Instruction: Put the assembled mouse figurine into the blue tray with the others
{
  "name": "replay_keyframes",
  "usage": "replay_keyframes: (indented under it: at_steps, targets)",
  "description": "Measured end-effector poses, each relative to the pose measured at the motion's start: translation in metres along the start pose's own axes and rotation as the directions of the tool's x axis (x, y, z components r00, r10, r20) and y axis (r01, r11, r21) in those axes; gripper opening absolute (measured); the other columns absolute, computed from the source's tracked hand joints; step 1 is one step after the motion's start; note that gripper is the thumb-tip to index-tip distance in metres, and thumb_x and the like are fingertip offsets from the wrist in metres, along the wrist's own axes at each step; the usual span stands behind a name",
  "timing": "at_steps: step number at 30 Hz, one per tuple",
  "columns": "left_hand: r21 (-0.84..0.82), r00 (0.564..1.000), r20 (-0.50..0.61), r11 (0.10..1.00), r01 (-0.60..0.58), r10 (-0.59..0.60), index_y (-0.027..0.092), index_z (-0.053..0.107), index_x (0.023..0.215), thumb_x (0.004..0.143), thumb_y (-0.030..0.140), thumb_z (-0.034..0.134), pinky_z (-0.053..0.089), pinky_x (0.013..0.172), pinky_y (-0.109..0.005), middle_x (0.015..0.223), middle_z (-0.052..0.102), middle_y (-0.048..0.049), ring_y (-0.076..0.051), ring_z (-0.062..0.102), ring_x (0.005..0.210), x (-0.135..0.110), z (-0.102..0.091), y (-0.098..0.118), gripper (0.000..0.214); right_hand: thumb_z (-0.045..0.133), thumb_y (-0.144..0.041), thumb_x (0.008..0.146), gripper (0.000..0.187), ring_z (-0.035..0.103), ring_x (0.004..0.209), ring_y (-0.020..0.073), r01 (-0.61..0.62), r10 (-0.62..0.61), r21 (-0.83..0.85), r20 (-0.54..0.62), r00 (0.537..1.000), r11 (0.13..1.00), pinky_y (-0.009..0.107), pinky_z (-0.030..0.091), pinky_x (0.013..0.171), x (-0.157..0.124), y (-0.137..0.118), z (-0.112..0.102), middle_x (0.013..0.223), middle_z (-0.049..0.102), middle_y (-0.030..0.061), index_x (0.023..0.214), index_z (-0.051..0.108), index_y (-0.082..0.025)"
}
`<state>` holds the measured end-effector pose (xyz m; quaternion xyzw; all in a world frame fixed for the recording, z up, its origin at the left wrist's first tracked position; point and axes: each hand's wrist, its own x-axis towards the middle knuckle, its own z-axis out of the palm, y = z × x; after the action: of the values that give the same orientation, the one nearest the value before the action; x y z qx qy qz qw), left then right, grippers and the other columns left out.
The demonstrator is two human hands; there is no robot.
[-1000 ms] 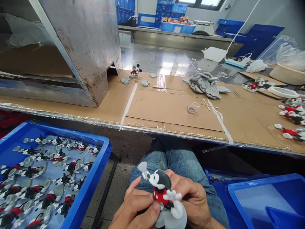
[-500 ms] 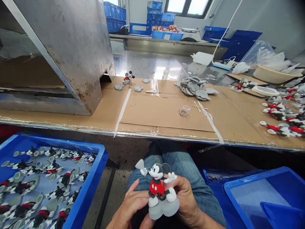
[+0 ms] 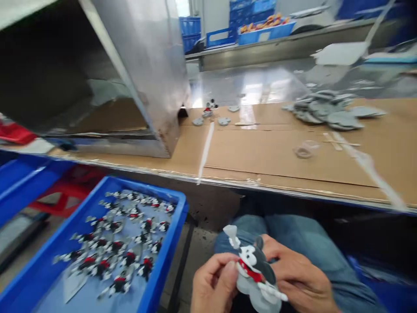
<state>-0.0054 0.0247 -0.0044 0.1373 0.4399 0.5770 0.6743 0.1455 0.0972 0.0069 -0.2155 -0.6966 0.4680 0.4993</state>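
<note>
The workbench [image 3: 97,158] spans the frame, its top covered with taped cardboard [image 3: 267,152]. A large stainless-steel housing [image 3: 143,74] stands at the bench's left rear. A heap of grey base plates [image 3: 329,111] lies near the right rear edge. One small figurine [image 3: 208,108] and a few loose grey plates rest just beside the housing's front corner. A small clear cup [image 3: 304,150] sits at mid-bench, right of centre.

Below the front edge, at left, a blue plastic crate [image 3: 163,256] holds many mouse figurines [image 3: 124,243] lying flat, apparently in a single layer, on its floor.

The mouse figurine [image 3: 252,269] in hand is below the bench's front edge, over the person's lap, on its grey base. Its long axis is tilted: head toward the upper left, base toward the lower right. One raised arm points toward the bench. The crate lies to the left of both hands, so the left hand [image 3: 213,284] is the nearer one.

Left hand: thumb and fingers pinch the figurine's left side. Right hand [image 3: 298,278]: fingers curled around the back and base, supporting it. Motion blur hides finer contact detail.
</note>
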Motion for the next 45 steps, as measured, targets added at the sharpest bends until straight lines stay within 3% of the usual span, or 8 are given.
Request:
replay_keyframes:
  at_steps: [6, 11, 17, 22, 26, 32, 38, 45]
  targets:
    - [-0.01, 0.983, -0.18, 0.999, -0.041, 0.039, 0.011, 0.075, 0.076, 0.059, 0.037, 0.089, 0.052, 0.058, -0.026, 0.067, 0.07, -0.0079, -0.014, 0.062, 0.056, -0.005, -0.029, 0.037, 0.034, 0.066, -0.019, 0.084, 0.018, 0.072, 0.084, 0.0231, -0.054, 0.074, -0.093, 0.228, 0.971, 0.994, 0.028, 0.061, 0.073, 0.012, 0.012, 0.018, 0.09, 0.075, 0.0072, 0.093, 0.078, -0.03]
    - [0.098, 0.929, -0.305, 0.977, -0.189, 0.21, 0.011, 0.074, 0.086, 0.073, 0.037, 0.081, 0.052, 0.069, -0.024, 0.083, 0.074, -0.0107, -0.014, 0.065, 0.071, -0.01, -0.054, 0.058, 0.03, 0.071, -0.028, 0.081, 0.049, 0.071, 0.1, 0.0268, -0.42, 0.402, 0.043, 0.217, 0.89, 0.906, 0.031, 0.059, 0.084, 0.011, 0.019, 0.046, 0.12, 0.07, 0.0121, 0.128, 0.063, -0.032]
    - [0.15, 0.912, -0.315, 0.962, -0.226, 0.263, 0.013, 0.073, 0.082, 0.071, 0.04, 0.081, 0.05, 0.067, -0.026, 0.077, 0.072, -0.0082, -0.015, 0.063, 0.069, -0.009, -0.059, 0.05, 0.03, 0.076, -0.037, 0.075, 0.026, 0.075, 0.073, 0.0241, -0.613, 0.549, 0.173, 0.306, 0.778, 0.771, 0.023, 0.061, 0.064, 0.021, 0.022, 0.08, 0.084, 0.078, 0.009, 0.097, 0.079, -0.023]
    - [0.364, 0.819, -0.34, 0.867, -0.339, 0.463, 0.023, 0.071, 0.112, 0.07, 0.038, 0.081, 0.047, 0.077, -0.025, 0.11, 0.068, -0.0077, -0.015, 0.058, 0.084, -0.019, -0.057, 0.064, 0.046, 0.074, -0.041, 0.074, 0.024, 0.074, 0.065, 0.0203, -0.44, 0.457, -0.139, 0.133, 0.879, 0.887, 0.018, 0.06, 0.06, 0.02, 0.033, 0.075, 0.078, 0.077, 0.0042, 0.09, 0.079, -0.023]
    - [0.294, 0.916, -0.213, 0.917, -0.271, 0.339, 0.022, 0.059, 0.128, 0.069, 0.03, 0.082, 0.045, 0.075, -0.027, 0.102, 0.064, -0.0064, -0.014, 0.057, 0.081, -0.024, -0.052, 0.066, 0.064, 0.07, -0.04, 0.079, 0.021, 0.073, 0.061, 0.0169, -0.121, 0.192, -0.374, 0.159, 0.968, 0.92, 0.014, 0.058, 0.056, 0.014, 0.035, 0.066, 0.08, 0.078, 0.0017, 0.092, 0.078, -0.025]
    - [0.32, 0.931, -0.173, 0.912, -0.256, 0.322, 0.017, 0.058, 0.117, 0.068, 0.024, 0.082, 0.046, 0.082, -0.03, 0.099, 0.067, -0.0075, -0.018, 0.061, 0.088, -0.025, -0.048, 0.061, 0.055, 0.065, -0.034, 0.084, 0.015, 0.073, 0.059, 0.0157, 0.238, -0.151, -0.476, 0.215, 0.965, 0.846, 0.015, 0.059, 0.06, 0.01, 0.033, 0.061, 0.077, 0.077, 0.0001, 0.092, 0.074, -0.026]
    - [0.232, 0.939, -0.15, 0.934, -0.271, 0.31, 0.015, 0.061, 0.092, 0.073, 0.03, 0.079, 0.045, 0.072, -0.023, 0.081, 0.067, -0.0025, -0.011, 0.059, 0.072, -0.025, -0.052, 0.071, 0.03, 0.065, -0.028, 0.085, 0.014, 0.073, 0.063, 0.0146, 0.258, -0.148, -0.466, 0.26, 0.954, 0.846, 0.015, 0.059, 0.063, 0.011, 0.031, 0.064, 0.078, 0.077, 0.0001, 0.096, 0.073, -0.025]
    - [0.227, 0.918, -0.245, 0.939, -0.26, 0.313, 0.013, 0.064, 0.094, 0.069, 0.032, 0.082, 0.048, 0.069, -0.021, 0.077, 0.067, -0.0021, -0.009, 0.059, 0.069, -0.02, -0.049, 0.064, 0.036, 0.06, -0.043, 0.089, 0.024, 0.074, 0.064, 0.0149, 0.15, -0.017, -0.521, 0.252, 0.968, 0.84, 0.014, 0.059, 0.058, 0.006, 0.033, 0.061, 0.08, 0.077, 0.0016, 0.091, 0.075, -0.025]
